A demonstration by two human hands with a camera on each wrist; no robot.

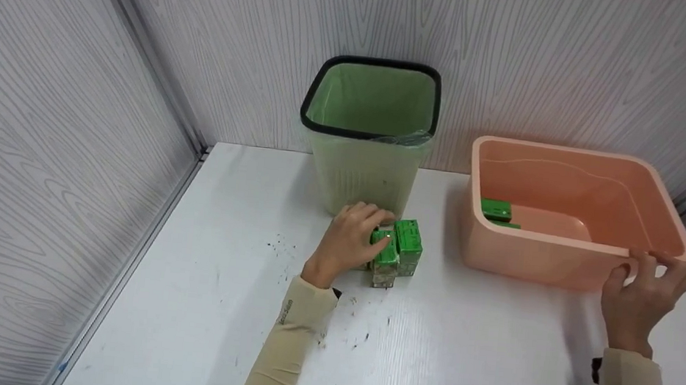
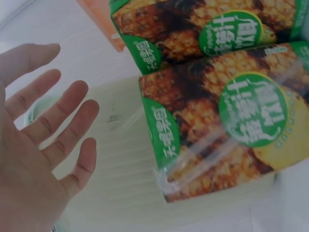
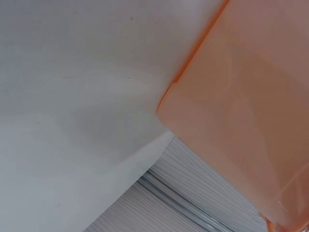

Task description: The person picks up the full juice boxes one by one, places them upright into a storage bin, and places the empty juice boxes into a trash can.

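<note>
My left hand (image 1: pixel 355 233) hovers by a group of small green boxes in the head view, its fingers spread. The left wrist view shows this hand (image 2: pixel 43 130) with nothing in its fingers, beside a box printed with pineapples (image 2: pixel 217 121). A second pineapple box (image 2: pixel 203 29) stands against the first. From above, their green tops show as a nearer box (image 1: pixel 386 251) and a farther box (image 1: pixel 409 240); the hand partly hides the group. My right hand (image 1: pixel 644 296) grips the front rim of a pink plastic tub (image 1: pixel 546 254) near its right corner.
A pale green trash bin (image 1: pixel 363 169) with a black rim stands behind the boxes. Inside the tub lie green boxes (image 1: pixel 496 209) at its left end. Dark crumbs dot the white table (image 1: pixel 236 306). Wood-grain panels (image 1: pixel 257 39) close off the back and sides.
</note>
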